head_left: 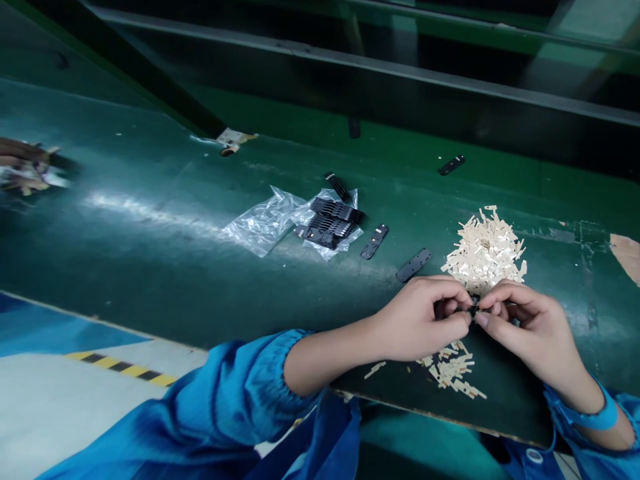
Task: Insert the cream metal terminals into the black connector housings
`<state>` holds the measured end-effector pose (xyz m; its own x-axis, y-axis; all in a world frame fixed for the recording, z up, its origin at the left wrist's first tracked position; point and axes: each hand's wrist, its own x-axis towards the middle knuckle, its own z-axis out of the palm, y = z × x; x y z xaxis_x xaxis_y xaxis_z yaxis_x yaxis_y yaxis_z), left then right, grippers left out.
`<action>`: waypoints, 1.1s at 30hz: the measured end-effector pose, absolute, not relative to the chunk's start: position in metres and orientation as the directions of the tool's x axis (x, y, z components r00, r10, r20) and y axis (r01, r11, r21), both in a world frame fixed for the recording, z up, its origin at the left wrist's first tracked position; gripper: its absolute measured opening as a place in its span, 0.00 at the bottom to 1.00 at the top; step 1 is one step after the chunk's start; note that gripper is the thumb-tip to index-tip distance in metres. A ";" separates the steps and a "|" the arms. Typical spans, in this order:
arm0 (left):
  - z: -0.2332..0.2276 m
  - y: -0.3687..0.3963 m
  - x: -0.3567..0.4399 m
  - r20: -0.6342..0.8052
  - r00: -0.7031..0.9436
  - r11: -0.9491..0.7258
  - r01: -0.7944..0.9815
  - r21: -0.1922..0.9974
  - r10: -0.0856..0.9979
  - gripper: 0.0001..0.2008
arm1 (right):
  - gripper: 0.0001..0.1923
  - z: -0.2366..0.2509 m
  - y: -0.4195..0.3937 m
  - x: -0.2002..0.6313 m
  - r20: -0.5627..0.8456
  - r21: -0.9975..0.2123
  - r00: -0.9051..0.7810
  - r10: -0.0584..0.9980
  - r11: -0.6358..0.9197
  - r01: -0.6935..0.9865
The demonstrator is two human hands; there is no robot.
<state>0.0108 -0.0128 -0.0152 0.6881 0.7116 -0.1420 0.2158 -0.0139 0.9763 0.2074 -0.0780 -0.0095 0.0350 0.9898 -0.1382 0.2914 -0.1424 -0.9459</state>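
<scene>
Between my two hands is a small black plastic part (475, 306), mostly covered by fingers. My left hand (423, 319) is closed, pinching its left side with thumb and forefinger. On the other side, the thumb and fingertips of my right hand (533, 323) are pinched at the same part; any smaller piece in them is hidden. Just beyond my fingers lies a heap of small cream-coloured flat strips (485, 250). A smaller scatter of the same strips (455, 372) lies nearer the bench edge, below my hands. A dark elongated plastic piece (414, 265) rests near my left knuckles.
Stacked black plastic pieces (335, 217) sit on a clear plastic bag (267, 220) on the green bench (165, 267). Single black pieces lie at the middle (375, 241) and farther back (451, 165). A dark slanted post (150, 80) meets the bench. At far left, a blurred hand (23, 157) shows.
</scene>
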 end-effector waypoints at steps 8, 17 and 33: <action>-0.011 -0.013 0.011 -0.172 0.696 0.037 0.205 0.978 0.698 0.04 | 0.04 -0.010 -0.078 0.207 -0.113 -0.947 0.041 0.993 -0.120 0.299; -0.018 -0.003 0.013 -0.327 0.774 0.450 0.062 0.891 0.542 0.15 | 0.07 -0.015 -0.082 0.217 -0.317 -0.948 -0.040 0.947 -0.315 0.050; -0.015 0.005 0.005 -0.327 0.724 0.256 0.211 0.943 0.607 0.25 | 0.09 -0.018 -0.079 0.215 -0.393 -0.914 -0.086 0.915 -0.400 -0.073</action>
